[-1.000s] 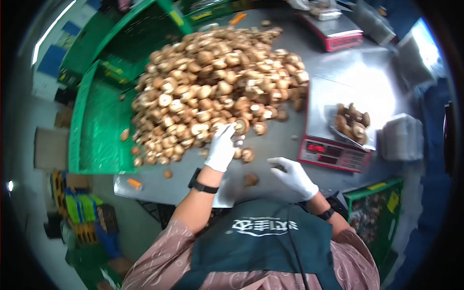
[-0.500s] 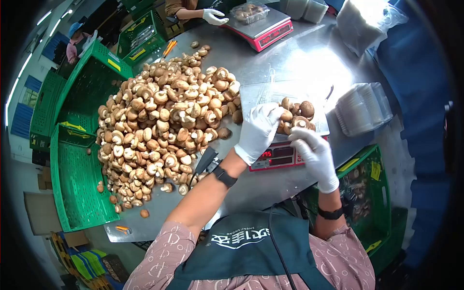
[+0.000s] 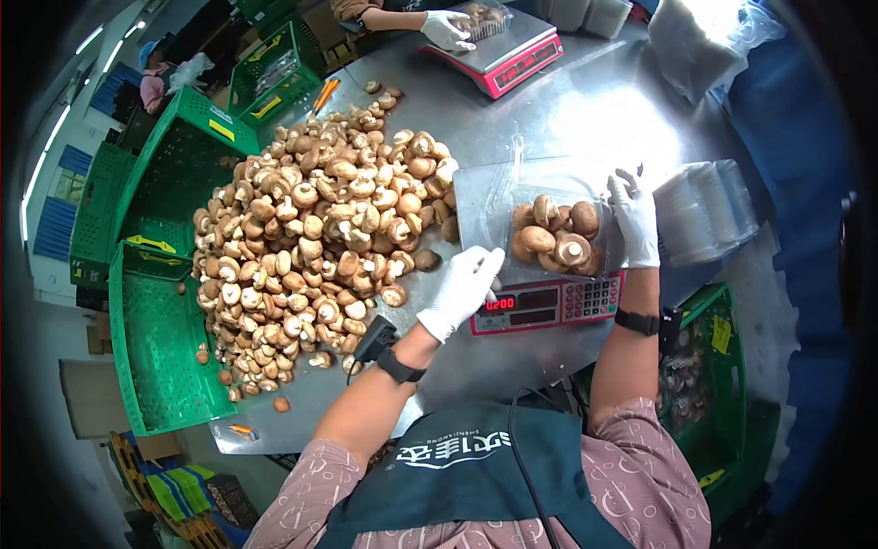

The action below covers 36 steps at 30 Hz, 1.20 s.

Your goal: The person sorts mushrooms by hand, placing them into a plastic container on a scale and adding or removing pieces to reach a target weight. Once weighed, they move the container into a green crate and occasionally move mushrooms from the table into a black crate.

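A clear plastic tray (image 3: 519,265) of brown mushrooms (image 3: 560,236) sits on a red electronic scale (image 3: 549,305), whose lit display reads 0.200. Its clear lid (image 3: 535,174) appears folded back at the far side. My left hand (image 3: 465,288), in a white glove, hovers at the scale's front left corner, between the tray and the mushroom pile. Its fingers are loosely bent, with nothing visible in them. Beside the tray's right edge is my right hand (image 3: 635,220), gloved too, fingers stretched forward and slightly apart. A small dark object shows by those fingertips.
A large heap of mushrooms (image 3: 311,238) covers the table's left, beside a tipped green crate (image 3: 169,348). Stacked clear trays (image 3: 704,212) stand at right. Across the table, a co-worker's gloved hand (image 3: 448,30) is at another tray on a second scale (image 3: 512,66).
Both my hands have moved off the mushrooms in the tray, the left back toward me, the right outward and forward. The display now reads 0.200. The co-worker's hand has moved to their tray.
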### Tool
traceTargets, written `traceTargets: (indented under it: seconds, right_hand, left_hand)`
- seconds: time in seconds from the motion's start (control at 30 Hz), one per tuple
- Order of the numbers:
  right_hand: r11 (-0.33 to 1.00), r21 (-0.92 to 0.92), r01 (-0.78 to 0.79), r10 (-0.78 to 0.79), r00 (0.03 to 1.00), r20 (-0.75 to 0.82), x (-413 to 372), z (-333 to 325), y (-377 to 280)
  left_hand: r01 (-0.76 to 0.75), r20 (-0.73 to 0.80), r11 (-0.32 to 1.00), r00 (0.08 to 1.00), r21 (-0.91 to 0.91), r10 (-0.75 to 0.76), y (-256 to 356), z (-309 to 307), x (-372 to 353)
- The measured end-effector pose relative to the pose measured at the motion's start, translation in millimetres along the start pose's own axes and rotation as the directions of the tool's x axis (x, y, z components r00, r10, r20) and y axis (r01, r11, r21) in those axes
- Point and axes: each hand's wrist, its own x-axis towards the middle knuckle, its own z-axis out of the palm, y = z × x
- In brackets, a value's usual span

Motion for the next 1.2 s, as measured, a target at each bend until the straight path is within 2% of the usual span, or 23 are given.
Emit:
traceTargets:
  seconds: [0.07, 0.1, 0.13, 0.2, 0.23, 0.27, 0.3, 0.37, 0.4, 0.47, 0.5, 0.57, 0.6, 0.67, 0.7, 0.73, 0.8, 0.93, 1.0, 1.07, 1.1, 1.13, 1.2]
  right_hand:
    - [0.999, -0.037, -0.033, 0.036, 0.996, 0.076, 24, 11, 17]
    - [0.998, -0.052, 0.044, -0.038, 0.992, 0.117, 30, 9, 22]
    - [0.996, 0.075, -0.04, 0.033, 0.996, 0.086, 19, 11, 2]
    - [0.996, 0.08, -0.046, 0.04, 0.996, 0.078, 8, 10, -26]
    - [0.995, 0.075, 0.071, -0.078, 0.993, 0.089, 1, 4, -35]
    - [0.993, 0.087, 0.085, -0.093, 0.991, 0.097, -16, -1, -60]
    - [0.96, 0.145, 0.238, -0.257, 0.958, 0.131, -30, -9, -62]
    - [0.871, -0.176, 0.458, -0.412, 0.877, 0.246, -49, -30, -55]
    - [0.772, -0.347, 0.532, -0.442, 0.843, 0.306, -58, -42, -50]
    - [0.798, -0.309, 0.518, -0.407, 0.841, 0.358, -79, -49, -45]
    - [0.791, -0.298, 0.534, -0.424, 0.83, 0.362, -86, -50, -49]
    - [0.95, -0.067, 0.306, -0.258, 0.886, 0.386, -101, -54, -51]
    - [0.977, 0.084, 0.195, -0.212, 0.914, 0.345, -102, -48, -28]
    - [0.985, 0.164, -0.057, -0.002, 0.941, 0.338, -110, -42, -33]
    - [0.971, 0.231, -0.06, -0.02, 0.944, 0.328, -105, -39, -15]
    - [0.973, 0.227, -0.049, -0.028, 0.945, 0.325, -107, -35, -15]
    - [0.937, 0.349, -0.033, -0.065, 0.961, 0.268, -116, -31, -16]
    - [0.856, 0.477, -0.201, 0.059, 0.953, 0.296, -130, -28, -29]
    - [0.867, 0.464, -0.185, 0.045, 0.954, 0.296, -146, -30, -27]
    - [0.871, 0.457, -0.18, 0.003, 0.933, 0.361, -172, -30, -38]
    - [0.818, 0.492, -0.3, 0.134, 0.929, 0.344, -195, -26, -61]
    - [0.798, 0.5, -0.336, 0.186, 0.927, 0.327, -209, -25, -59]
    - [0.723, 0.525, -0.45, 0.223, 0.87, 0.44, -230, -33, -41]
  left_hand:
    - [0.104, 0.157, 0.985, 0.984, -0.138, -0.082, -1, 2, 5]
    - [0.101, 0.175, 0.976, 0.982, -0.195, -0.066, -6, 6, 6]
    - [0.082, 0.174, 0.967, 0.984, -0.243, -0.039, -8, 8, 6]
    - [0.129, 0.196, 0.938, 0.978, -0.323, -0.067, -7, 7, 5]
    - [0.177, 0.243, 0.925, 0.965, -0.336, -0.097, -11, 5, 8]
    - [0.24, 0.306, 0.896, 0.944, -0.375, -0.125, -6, -1, 6]
    - [0.29, 0.361, 0.875, 0.921, -0.387, -0.146, -8, -5, 10]
    - [0.335, 0.446, 0.852, 0.884, -0.402, -0.137, -15, -11, 16]
    - [0.346, 0.471, 0.832, 0.874, -0.434, -0.118, -17, -14, 18]
    - [0.333, 0.468, 0.819, 0.879, -0.467, -0.091, -17, -14, 19]
    - [0.299, 0.443, 0.861, 0.891, -0.412, -0.097, -16, -14, 21]
    - [0.272, 0.418, 0.889, 0.903, -0.369, -0.103, -16, -10, 26]
    - [0.265, 0.413, 0.889, 0.906, -0.374, -0.096, -17, -10, 27]
    - [0.282, 0.449, 0.868, 0.89, -0.408, -0.078, -19, -11, 31]
    - [0.305, 0.459, 0.852, 0.884, -0.425, -0.087, -19, -11, 32]
    - [0.296, 0.459, 0.853, 0.885, -0.431, -0.075, -18, -11, 32]
    - [0.258, 0.433, 0.881, 0.899, -0.397, -0.068, -18, -9, 30]
    - [0.103, 0.283, 0.899, 0.959, -0.425, 0.024, -30, 3, 23]
    - [0.076, 0.273, 0.899, 0.961, -0.432, 0.05, -40, 1, 0]
    - [-0.155, 0.209, 0.866, 0.936, -0.475, 0.282, -50, -9, -29]
    - [-0.201, 0.22, 0.868, 0.919, -0.453, 0.327, -48, -16, -49]
    - [-0.2, 0.23, 0.864, 0.914, -0.462, 0.335, -55, -18, -62]
    - [-0.262, 0.25, 0.853, 0.881, -0.451, 0.402, -73, -16, -86]
